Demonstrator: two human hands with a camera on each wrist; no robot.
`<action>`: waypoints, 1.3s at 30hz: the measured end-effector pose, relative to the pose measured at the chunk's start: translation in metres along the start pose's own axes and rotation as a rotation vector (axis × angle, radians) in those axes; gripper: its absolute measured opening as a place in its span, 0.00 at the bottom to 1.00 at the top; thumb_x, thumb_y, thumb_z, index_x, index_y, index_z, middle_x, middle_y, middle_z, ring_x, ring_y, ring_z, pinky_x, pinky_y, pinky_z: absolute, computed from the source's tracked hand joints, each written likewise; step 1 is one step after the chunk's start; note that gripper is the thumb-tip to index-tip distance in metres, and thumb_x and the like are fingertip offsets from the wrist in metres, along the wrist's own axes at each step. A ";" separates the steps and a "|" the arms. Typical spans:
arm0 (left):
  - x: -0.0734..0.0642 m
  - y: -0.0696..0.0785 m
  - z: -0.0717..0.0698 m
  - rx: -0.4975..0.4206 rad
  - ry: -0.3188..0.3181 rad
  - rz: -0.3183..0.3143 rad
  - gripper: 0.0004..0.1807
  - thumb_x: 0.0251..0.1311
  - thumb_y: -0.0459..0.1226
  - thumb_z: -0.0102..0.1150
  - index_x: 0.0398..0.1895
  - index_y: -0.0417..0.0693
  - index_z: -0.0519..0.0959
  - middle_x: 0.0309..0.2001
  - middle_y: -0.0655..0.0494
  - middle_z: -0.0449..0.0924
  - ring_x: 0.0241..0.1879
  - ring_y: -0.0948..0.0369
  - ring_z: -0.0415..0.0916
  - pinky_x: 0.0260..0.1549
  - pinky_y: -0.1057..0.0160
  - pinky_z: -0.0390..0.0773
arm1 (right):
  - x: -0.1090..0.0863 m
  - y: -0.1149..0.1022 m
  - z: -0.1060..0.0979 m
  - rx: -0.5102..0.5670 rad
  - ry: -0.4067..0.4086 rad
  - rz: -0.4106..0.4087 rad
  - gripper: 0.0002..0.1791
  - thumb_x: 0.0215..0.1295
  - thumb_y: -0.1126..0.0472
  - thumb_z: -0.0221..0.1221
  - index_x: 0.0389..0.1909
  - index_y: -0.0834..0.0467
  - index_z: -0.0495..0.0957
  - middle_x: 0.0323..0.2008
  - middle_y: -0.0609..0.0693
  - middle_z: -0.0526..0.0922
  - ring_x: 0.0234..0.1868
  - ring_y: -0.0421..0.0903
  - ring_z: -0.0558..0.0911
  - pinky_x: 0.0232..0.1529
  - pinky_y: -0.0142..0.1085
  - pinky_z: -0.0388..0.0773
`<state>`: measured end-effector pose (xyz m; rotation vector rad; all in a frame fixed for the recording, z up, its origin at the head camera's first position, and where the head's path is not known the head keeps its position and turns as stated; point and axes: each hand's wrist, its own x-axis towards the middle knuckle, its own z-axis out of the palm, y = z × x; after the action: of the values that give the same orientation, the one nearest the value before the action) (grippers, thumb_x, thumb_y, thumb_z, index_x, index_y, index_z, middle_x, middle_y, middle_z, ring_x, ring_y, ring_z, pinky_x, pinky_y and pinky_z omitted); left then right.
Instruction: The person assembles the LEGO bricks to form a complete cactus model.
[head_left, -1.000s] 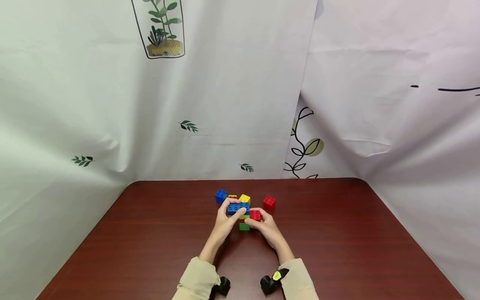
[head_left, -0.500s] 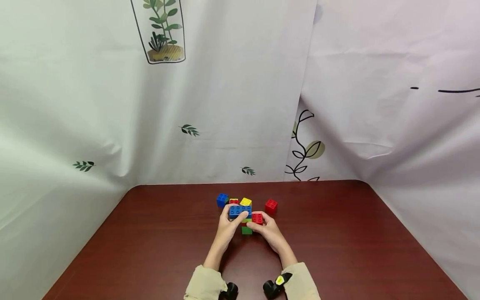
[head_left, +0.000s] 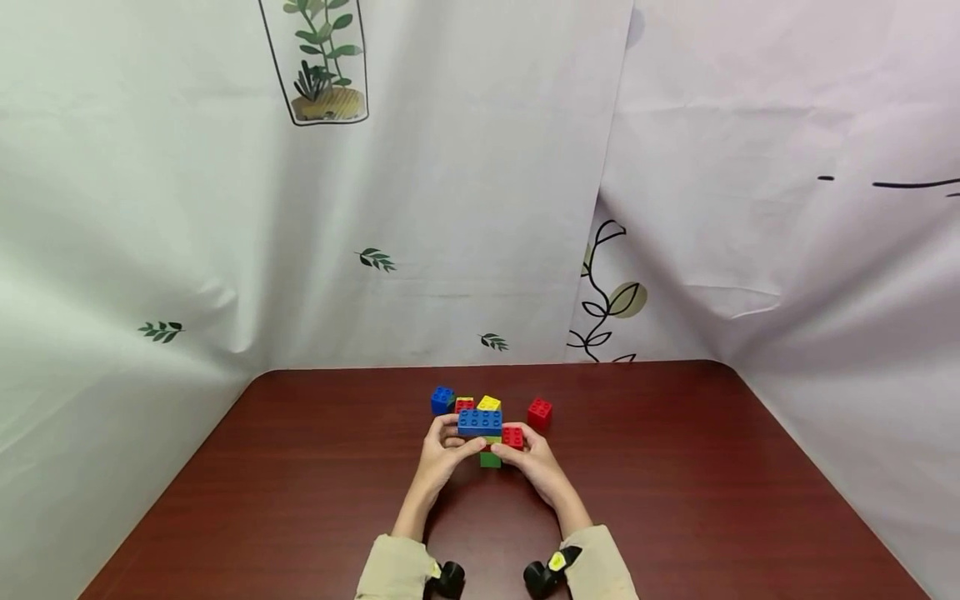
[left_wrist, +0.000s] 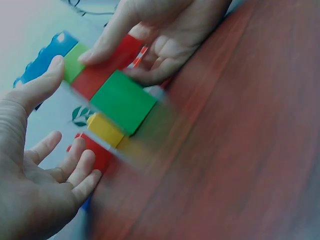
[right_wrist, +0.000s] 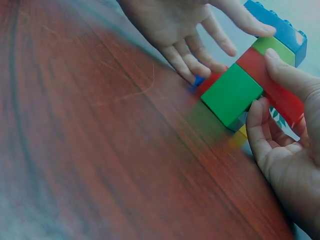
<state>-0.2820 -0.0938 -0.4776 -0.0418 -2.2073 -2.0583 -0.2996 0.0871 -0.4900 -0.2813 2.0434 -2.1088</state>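
Beige sleeves (head_left: 600, 567) nearest. Left hand (head_left: 437, 460): thumb against lime brick (left_wrist: 75, 61), other fingers loose, not gripping. Right hand (head_left: 542, 470) pinches red brick (head_left: 512, 437), thumb to fingers. Stack between hands, middle of dark-red table (head_left: 675, 500): glossy, upright, green brick (left_wrist: 124, 101) lowest, red jutting right, lime, then long studded blue brick (head_left: 480, 422) on top overhanging left. Behind: yellow brick (head_left: 489, 403), lone red block (head_left: 540, 413), small blue block (head_left: 442, 400). Farthest: pale plant-print cloth (head_left: 480, 167).
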 end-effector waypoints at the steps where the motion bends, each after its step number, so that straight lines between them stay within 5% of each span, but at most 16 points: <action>1: 0.000 0.000 -0.002 -0.003 0.014 -0.003 0.32 0.55 0.37 0.70 0.60 0.37 0.67 0.44 0.45 0.76 0.39 0.60 0.73 0.39 0.72 0.76 | 0.000 0.000 0.000 -0.001 0.001 0.001 0.28 0.62 0.55 0.65 0.58 0.65 0.70 0.42 0.47 0.82 0.39 0.40 0.79 0.44 0.30 0.78; 8: 0.003 -0.009 -0.011 0.015 0.080 0.047 0.30 0.53 0.33 0.70 0.57 0.34 0.68 0.48 0.38 0.75 0.46 0.57 0.71 0.47 0.72 0.73 | -0.002 -0.001 -0.001 -0.023 0.026 0.007 0.26 0.63 0.57 0.64 0.58 0.64 0.71 0.42 0.48 0.81 0.39 0.41 0.78 0.42 0.30 0.79; 16: 0.007 -0.016 -0.011 -0.038 0.253 0.122 0.22 0.54 0.29 0.67 0.50 0.28 0.71 0.42 0.37 0.75 0.37 0.65 0.70 0.39 0.76 0.73 | -0.004 -0.003 0.000 -0.030 0.032 0.015 0.25 0.64 0.57 0.63 0.59 0.63 0.70 0.44 0.50 0.81 0.41 0.41 0.78 0.43 0.32 0.79; 24: 0.019 -0.019 -0.013 0.148 0.271 0.117 0.12 0.52 0.33 0.71 0.38 0.36 0.83 0.33 0.46 0.81 0.32 0.68 0.71 0.35 0.74 0.73 | -0.002 0.000 0.000 -0.012 0.016 0.015 0.27 0.62 0.56 0.65 0.58 0.64 0.70 0.43 0.48 0.81 0.40 0.40 0.78 0.43 0.29 0.79; 39: 0.033 -0.017 -0.014 0.320 0.266 0.080 0.19 0.51 0.36 0.72 0.47 0.41 0.84 0.40 0.45 0.84 0.39 0.58 0.75 0.41 0.65 0.75 | 0.000 0.001 0.001 -0.030 0.010 0.002 0.28 0.62 0.55 0.65 0.58 0.64 0.71 0.43 0.49 0.80 0.40 0.41 0.78 0.43 0.30 0.78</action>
<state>-0.3157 -0.1112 -0.4900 0.1605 -2.2899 -1.5463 -0.2995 0.0858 -0.4912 -0.2738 2.0819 -2.0840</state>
